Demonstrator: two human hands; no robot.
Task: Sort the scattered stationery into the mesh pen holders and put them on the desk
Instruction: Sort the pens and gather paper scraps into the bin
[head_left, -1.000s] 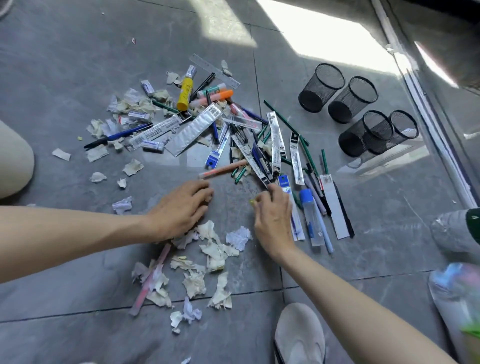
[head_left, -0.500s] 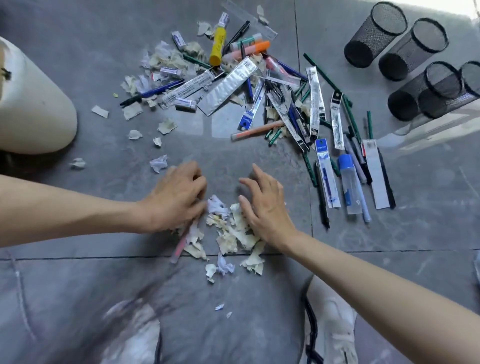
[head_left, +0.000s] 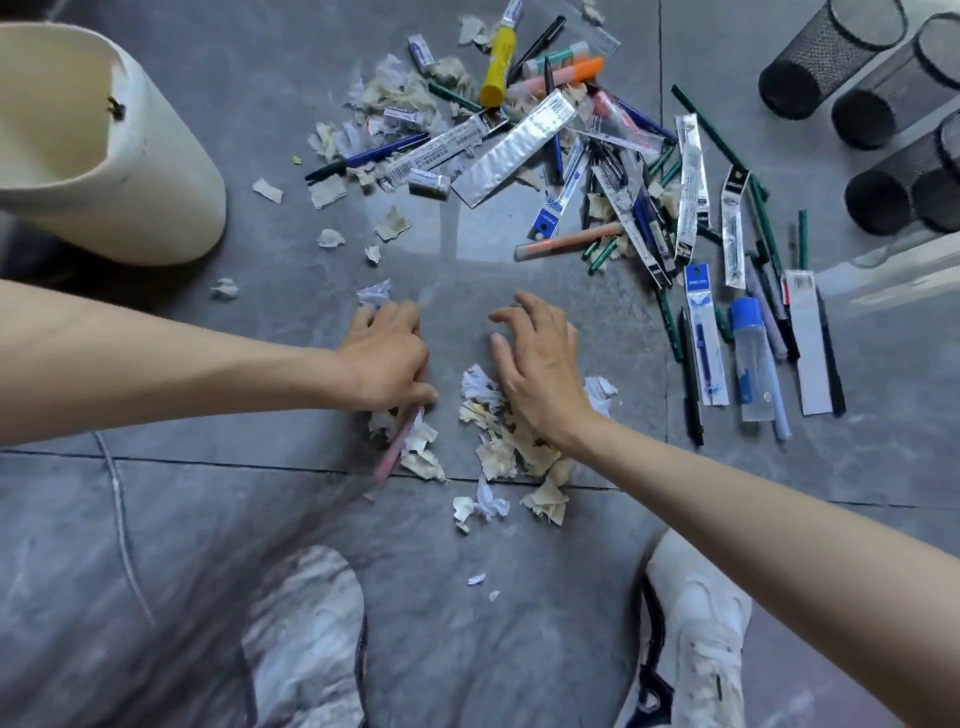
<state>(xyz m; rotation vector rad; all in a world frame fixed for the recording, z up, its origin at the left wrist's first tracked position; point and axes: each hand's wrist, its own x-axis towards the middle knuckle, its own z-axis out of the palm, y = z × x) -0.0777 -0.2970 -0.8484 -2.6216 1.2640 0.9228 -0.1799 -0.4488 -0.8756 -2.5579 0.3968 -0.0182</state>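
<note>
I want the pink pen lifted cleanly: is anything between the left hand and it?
No gap: the left hand rests on the pink pen at its upper end. Torn paper scraps lie against the pen there.

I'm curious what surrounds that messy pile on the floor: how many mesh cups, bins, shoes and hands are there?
Black mesh pen holders: 4
Cream bin: 1
White shoes: 2
Hands (left hand, right hand): 2
Total: 9
</note>
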